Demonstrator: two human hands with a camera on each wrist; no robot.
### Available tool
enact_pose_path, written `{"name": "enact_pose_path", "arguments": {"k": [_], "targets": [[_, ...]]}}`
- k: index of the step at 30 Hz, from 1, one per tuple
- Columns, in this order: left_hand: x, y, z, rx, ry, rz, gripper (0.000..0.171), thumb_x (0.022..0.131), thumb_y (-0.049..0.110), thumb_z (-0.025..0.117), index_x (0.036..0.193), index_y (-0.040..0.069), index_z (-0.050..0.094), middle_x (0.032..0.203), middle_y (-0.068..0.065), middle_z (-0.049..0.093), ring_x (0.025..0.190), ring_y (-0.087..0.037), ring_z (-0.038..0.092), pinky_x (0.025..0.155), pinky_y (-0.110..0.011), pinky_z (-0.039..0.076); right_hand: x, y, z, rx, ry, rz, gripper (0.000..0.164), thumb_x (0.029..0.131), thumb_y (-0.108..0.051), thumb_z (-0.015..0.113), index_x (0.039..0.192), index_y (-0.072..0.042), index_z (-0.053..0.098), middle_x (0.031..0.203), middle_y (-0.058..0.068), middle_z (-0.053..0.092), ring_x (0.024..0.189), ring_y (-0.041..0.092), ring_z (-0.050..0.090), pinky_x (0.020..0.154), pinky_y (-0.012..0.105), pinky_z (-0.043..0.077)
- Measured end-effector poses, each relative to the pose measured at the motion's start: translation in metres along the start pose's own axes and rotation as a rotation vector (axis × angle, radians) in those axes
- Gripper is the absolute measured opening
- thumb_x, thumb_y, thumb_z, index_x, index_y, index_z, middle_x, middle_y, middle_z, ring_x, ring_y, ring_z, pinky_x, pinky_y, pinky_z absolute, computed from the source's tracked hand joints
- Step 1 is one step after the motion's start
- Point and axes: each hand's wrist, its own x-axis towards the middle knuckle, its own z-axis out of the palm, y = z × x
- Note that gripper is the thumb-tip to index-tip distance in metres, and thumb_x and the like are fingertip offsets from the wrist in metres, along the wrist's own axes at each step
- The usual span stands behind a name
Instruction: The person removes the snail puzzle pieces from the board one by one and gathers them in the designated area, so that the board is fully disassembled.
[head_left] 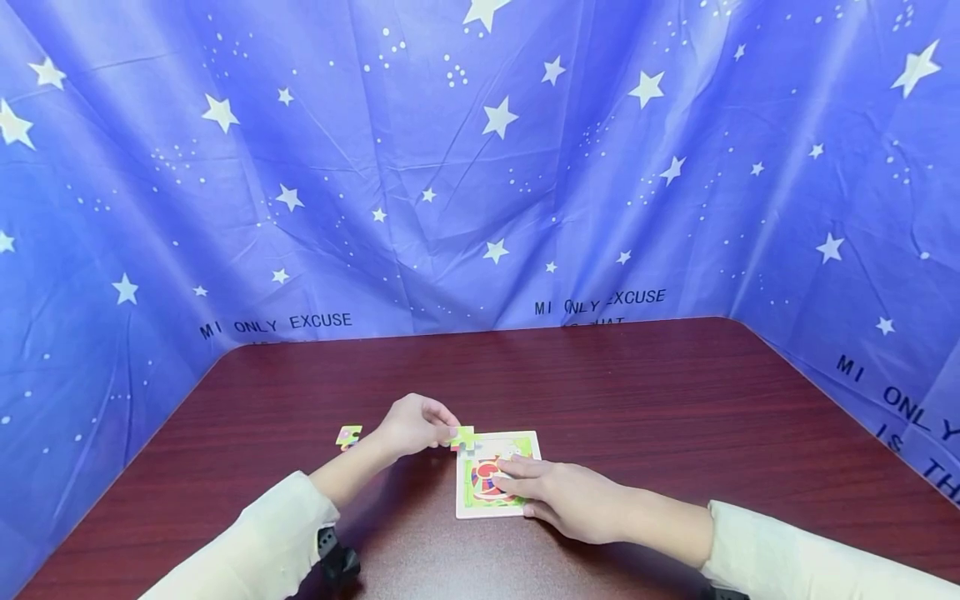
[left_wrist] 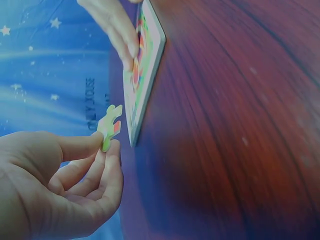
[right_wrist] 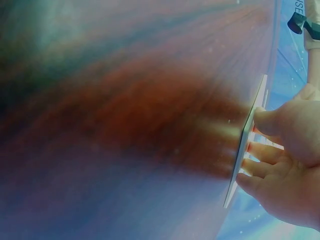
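Observation:
Between thumb and fingertips, my left hand (head_left: 417, 427) pinches a yellow-green jigsaw piece (head_left: 462, 437) over the upper left corner of a puzzle board (head_left: 461, 500). In the left wrist view the jigsaw piece (left_wrist: 110, 127) is held up on edge, apart from the board, and shows a red patch. The board has a white frame and a green and red picture, partly filled with pieces. My right hand (head_left: 576, 498) rests on the board's right side, its fingers stretched across the picture and hiding part of it. In the right wrist view, the thumb touches the board's edge (right_wrist: 243, 137).
Left of my left hand, loose jigsaw pieces (head_left: 348, 436) lie on the dark red wooden table (head_left: 637, 392), partly overlapping. A blue curtain (head_left: 450, 167) with white stars hangs behind the table and at its sides.

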Motion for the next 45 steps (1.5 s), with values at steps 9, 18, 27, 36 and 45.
{"name": "enact_pose_path", "arguments": {"k": [9,18,27,36,45], "targets": [[-0.003,-0.022,-0.025,-0.019,0.021,-0.008,0.007,0.080,0.008,0.073,0.084,0.002,0.073,0.070,-0.004,0.071,0.062,-0.008,0.060,0.062,-0.025,0.053,0.000,0.000,-0.002,0.013,-0.012,0.006,0.045,0.093,-0.015,0.059,0.138,-0.013,0.053,0.144,0.005,0.052,0.133,0.020,0.051,0.101,0.036,0.049],[-0.003,-0.035,-0.045,0.078,0.036,-0.023,0.006,0.078,0.008,0.073,0.082,0.003,0.074,0.063,-0.001,0.069,0.058,-0.007,0.059,0.057,-0.024,0.051,-0.001,-0.001,-0.001,0.017,-0.013,0.007,0.045,0.093,-0.016,0.060,0.137,-0.015,0.053,0.144,0.004,0.052,0.133,0.020,0.051,0.100,0.034,0.050],[0.000,-0.045,-0.059,0.156,0.070,-0.048,0.006,0.078,0.009,0.068,0.077,0.006,0.073,0.059,0.004,0.064,0.054,-0.006,0.054,0.049,-0.021,0.040,-0.001,-0.001,-0.001,0.000,-0.001,-0.002,0.044,0.093,-0.016,0.060,0.137,-0.014,0.054,0.144,0.004,0.053,0.132,0.020,0.052,0.100,0.034,0.050],[0.003,-0.052,-0.065,0.274,0.110,0.000,0.004,0.077,0.011,0.075,0.074,0.009,0.074,0.058,0.001,0.067,0.044,-0.005,0.043,0.040,-0.019,0.036,-0.002,-0.001,-0.001,0.004,-0.004,0.002,0.044,0.094,-0.015,0.059,0.137,-0.014,0.054,0.144,0.004,0.053,0.132,0.020,0.051,0.100,0.035,0.049],[0.004,-0.057,-0.067,0.392,0.159,0.062,0.004,0.075,0.010,0.075,0.071,0.009,0.075,0.062,-0.001,0.070,0.056,-0.008,0.050,0.055,-0.023,0.041,-0.002,-0.001,-0.001,0.002,-0.001,0.003,0.043,0.093,-0.015,0.060,0.136,-0.014,0.055,0.144,0.004,0.053,0.132,0.020,0.052,0.099,0.034,0.050]]}}
